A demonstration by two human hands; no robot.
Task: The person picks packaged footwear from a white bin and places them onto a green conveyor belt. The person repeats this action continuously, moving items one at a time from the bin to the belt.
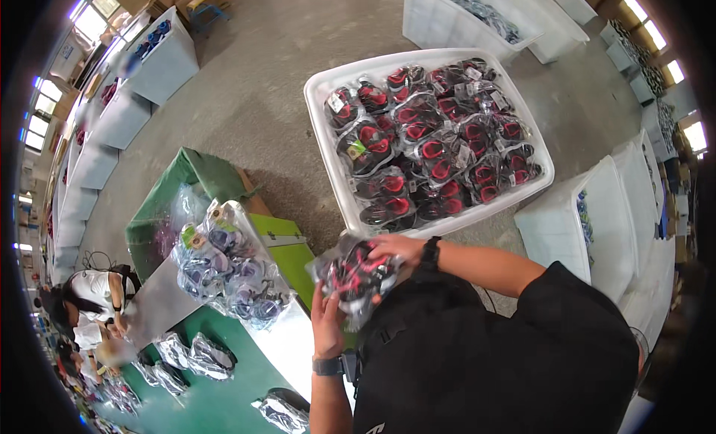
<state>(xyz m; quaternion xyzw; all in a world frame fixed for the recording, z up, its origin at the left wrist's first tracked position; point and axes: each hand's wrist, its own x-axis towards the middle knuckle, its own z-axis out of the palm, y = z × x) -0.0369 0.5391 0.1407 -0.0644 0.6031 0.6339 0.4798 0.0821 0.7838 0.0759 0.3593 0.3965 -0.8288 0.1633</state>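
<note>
A pair of black shoes with pink-red trim (356, 276), wrapped in a clear plastic bag, is between my two hands. My left hand (327, 326) grips the bag from its near-left side, fingers on the plastic. From the right, my right hand (401, 250) closes over the upper right of the bag. Just beyond stands a large white bin (329, 165), filled with many similar bagged black-and-red pairs (440, 147). To the left of my hands lies a heap of bagged grey-purple shoes (231, 266) at the end of the worktable.
Bagged shoes (212, 357) lie spaced on the green tabletop (250, 370). A box draped in green cloth (160, 199) stands beyond the heap. More white bins line the left (165, 64), far side (447, 23) and right (556, 221). Other people (97, 292) work at the far left.
</note>
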